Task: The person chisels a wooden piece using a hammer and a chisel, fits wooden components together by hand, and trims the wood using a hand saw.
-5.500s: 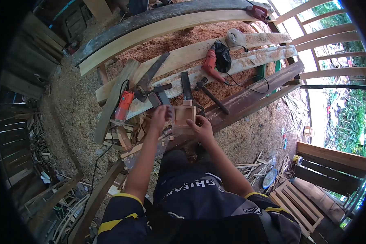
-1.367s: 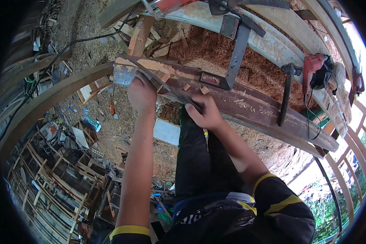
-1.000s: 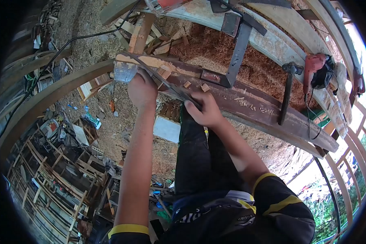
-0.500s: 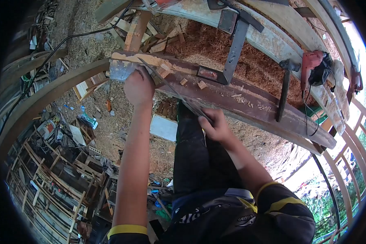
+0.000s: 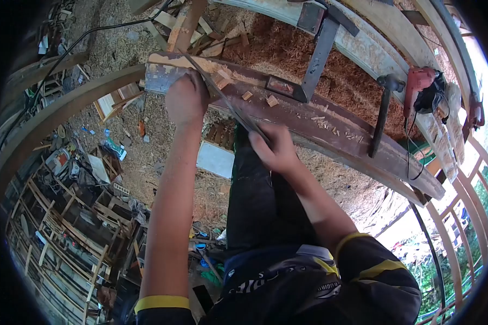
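Observation:
A long thin dark blade-like tool (image 5: 214, 85) slants across the near edge of the brown wooden beam (image 5: 331, 122). My right hand (image 5: 274, 147) is closed round its lower right end. At the beam's left end my left hand (image 5: 186, 100) is closed and presses down beside the tool; whatever lies under its fingers is hidden. A small light wood piece (image 5: 223, 79) shows just right of the tool. Two small wood blocks, one of them a cut cube (image 5: 272, 101), rest on the beam with several chips further right.
A metal square (image 5: 315, 62) lies across the beam's far edge. The hammer (image 5: 382, 114) stands against the right part of the beam, with a red power tool (image 5: 419, 89) beyond it. A black cable (image 5: 100, 28) runs at upper left. Wood shavings cover the ground.
Five seconds ago my hands were at a small wooden frame; now they are at the dark tool. Since half a second ago my right hand has moved up and left along with the tool.

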`<state>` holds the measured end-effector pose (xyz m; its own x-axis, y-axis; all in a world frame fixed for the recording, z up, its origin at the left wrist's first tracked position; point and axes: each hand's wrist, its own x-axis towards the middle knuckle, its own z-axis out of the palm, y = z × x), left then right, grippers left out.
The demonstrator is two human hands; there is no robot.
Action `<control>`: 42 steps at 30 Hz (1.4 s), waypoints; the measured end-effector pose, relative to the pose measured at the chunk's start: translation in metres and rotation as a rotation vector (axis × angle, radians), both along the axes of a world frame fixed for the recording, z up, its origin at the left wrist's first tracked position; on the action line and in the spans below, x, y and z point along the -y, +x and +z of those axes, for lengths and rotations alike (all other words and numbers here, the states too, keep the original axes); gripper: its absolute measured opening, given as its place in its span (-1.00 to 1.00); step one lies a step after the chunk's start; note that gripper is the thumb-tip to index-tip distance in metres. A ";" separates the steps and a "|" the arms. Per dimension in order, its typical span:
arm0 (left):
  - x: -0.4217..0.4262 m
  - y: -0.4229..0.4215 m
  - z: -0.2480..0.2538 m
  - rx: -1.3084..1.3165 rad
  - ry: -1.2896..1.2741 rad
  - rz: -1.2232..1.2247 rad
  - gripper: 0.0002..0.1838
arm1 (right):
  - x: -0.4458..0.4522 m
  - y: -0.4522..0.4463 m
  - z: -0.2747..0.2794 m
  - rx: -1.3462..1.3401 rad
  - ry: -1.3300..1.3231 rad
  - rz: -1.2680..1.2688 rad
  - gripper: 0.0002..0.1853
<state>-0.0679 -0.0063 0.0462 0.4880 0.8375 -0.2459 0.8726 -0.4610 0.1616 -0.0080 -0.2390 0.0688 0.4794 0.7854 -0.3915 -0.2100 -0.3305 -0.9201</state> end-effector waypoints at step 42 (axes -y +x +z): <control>-0.005 0.004 -0.002 -0.040 0.032 -0.082 -0.43 | 0.049 -0.053 -0.022 0.010 0.099 -0.137 -0.62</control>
<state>-0.0640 -0.0012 0.0443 0.5454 0.8028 -0.2408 0.8372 -0.5354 0.1114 -0.0612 -0.2877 0.0472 0.5883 0.7467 -0.3104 -0.2374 -0.2074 -0.9490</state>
